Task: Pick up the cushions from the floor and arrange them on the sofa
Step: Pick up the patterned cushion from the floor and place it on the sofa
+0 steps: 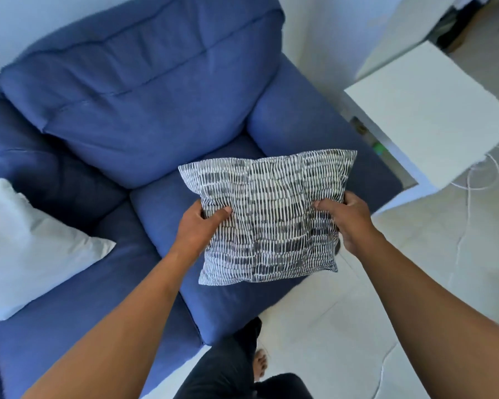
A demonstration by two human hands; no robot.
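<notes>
— Where's the patterned cushion (268, 217) right now?

— Off the floor, held up in both hands above the right-hand seat of the blue sofa (144, 110), close to the seat's front edge. It's the one with the grey-and-white dashed stripes, and its face is turned up toward the camera.

— How are the hands placed?

— The left hand (199, 226) has a closed grip on the cushion's left edge, thumb pressed on top and the fingers tucked out of sight behind. The right hand (349, 217) does the same on the right edge — thumb on the fabric, fingers wrapped behind. The fabric puckers a little under each thumb.

— Any other cushion about?

— A plain white cushion (26, 246) lies on the left-hand seat, leaning toward the backrest, well apart from the patterned one.

— And around the sofa?

— A white bench (427, 116) stands just beside the right armrest, with a thin white cable (473, 180) looping over the pale tiled floor (343, 326) near it. The person's dark trouser legs and a bare foot show at the bottom, by the sofa's front.
</notes>
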